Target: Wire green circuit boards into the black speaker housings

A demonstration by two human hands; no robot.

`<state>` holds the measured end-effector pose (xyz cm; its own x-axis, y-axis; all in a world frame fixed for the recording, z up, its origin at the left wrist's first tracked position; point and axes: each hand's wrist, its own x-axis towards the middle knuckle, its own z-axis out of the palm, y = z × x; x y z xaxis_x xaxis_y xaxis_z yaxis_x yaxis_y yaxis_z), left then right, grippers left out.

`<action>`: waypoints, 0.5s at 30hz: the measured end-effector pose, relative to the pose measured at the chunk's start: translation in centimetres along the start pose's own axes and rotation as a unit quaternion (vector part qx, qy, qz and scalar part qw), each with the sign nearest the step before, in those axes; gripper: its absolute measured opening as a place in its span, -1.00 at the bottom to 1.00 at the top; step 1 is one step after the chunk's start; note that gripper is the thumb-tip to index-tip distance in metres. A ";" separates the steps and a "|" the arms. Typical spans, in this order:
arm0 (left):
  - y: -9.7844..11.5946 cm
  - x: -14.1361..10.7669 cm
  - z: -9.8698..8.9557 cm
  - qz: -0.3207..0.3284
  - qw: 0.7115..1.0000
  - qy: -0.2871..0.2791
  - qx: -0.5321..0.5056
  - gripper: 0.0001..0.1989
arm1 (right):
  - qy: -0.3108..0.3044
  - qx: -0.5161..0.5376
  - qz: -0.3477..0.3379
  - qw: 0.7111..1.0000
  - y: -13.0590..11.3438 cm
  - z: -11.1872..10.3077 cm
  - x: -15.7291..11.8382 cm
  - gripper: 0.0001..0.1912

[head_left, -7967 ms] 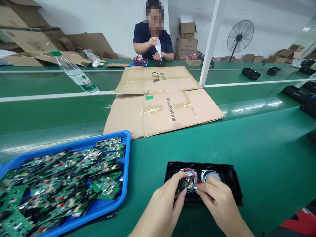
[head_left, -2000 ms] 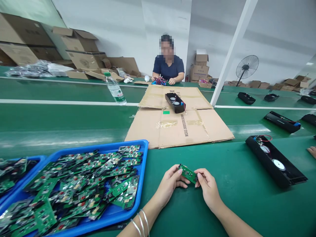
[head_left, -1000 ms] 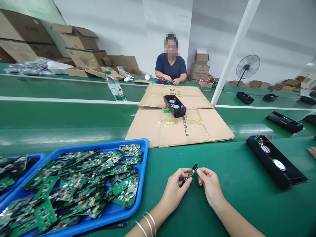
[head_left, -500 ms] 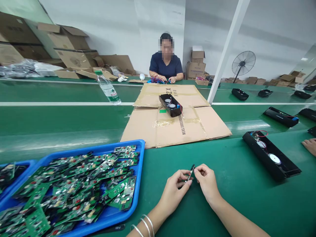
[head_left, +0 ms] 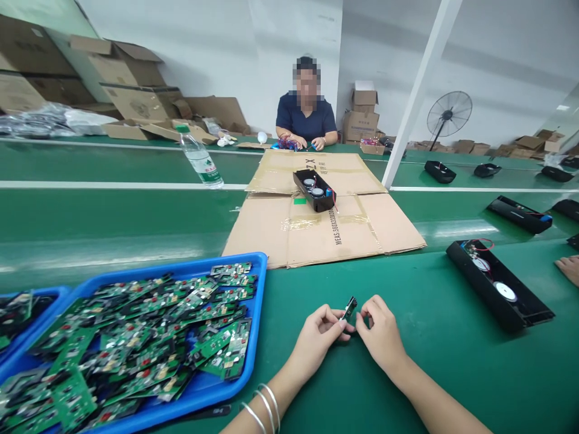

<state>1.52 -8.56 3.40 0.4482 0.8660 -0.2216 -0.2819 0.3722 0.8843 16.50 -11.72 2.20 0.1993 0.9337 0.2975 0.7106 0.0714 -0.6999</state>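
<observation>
My left hand (head_left: 322,328) pinches a small circuit board (head_left: 349,308) between thumb and fingers, tilted with its far end up. Just to the right, my right hand (head_left: 379,328) is closed, thumb and index fingertip together beside the board. Whether anything sits in that pinch is too small to make out. Left of my hands lies a blue tray (head_left: 259,313) heaped with green circuit boards (head_left: 149,337), some carrying red and black parts.
Flattened cardboard (head_left: 271,235) lies ahead, bearing a black speaker housing (head_left: 315,191). Another open housing (head_left: 500,286) stands at right, near a co-worker's hand (head_left: 569,268). A water bottle (head_left: 201,158) stands on the line at left. A person (head_left: 306,117) sits opposite, handling wires.
The board in my left hand has turned, showing more of its face. My right fingertips have drawn slightly away from it. The view has shifted a little.
</observation>
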 end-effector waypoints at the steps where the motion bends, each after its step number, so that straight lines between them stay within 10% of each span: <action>1: 0.1 0.1 -0.1 -0.006 1.000 0.011 -0.017 -0.68 | -0.009 -0.010 -0.005 1.000 0.1 -0.2 0.0 -0.84; 8: 0.5 0.5 -0.4 -0.025 0.987 0.069 -0.143 -0.68 | -0.078 -0.080 -0.053 0.992 1.3 -0.6 2.8 -0.91; 15: -0.3 0.9 -0.3 -0.003 0.976 0.102 -0.194 -0.67 | -0.117 -0.219 -0.136 0.959 -0.3 3.1 13.8 -0.74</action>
<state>1.75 -7.79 2.78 0.2843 0.8971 -0.3381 -0.5970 0.4416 0.6698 16.97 2.28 4.46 -0.1545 0.9584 0.2400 0.9402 0.2173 -0.2622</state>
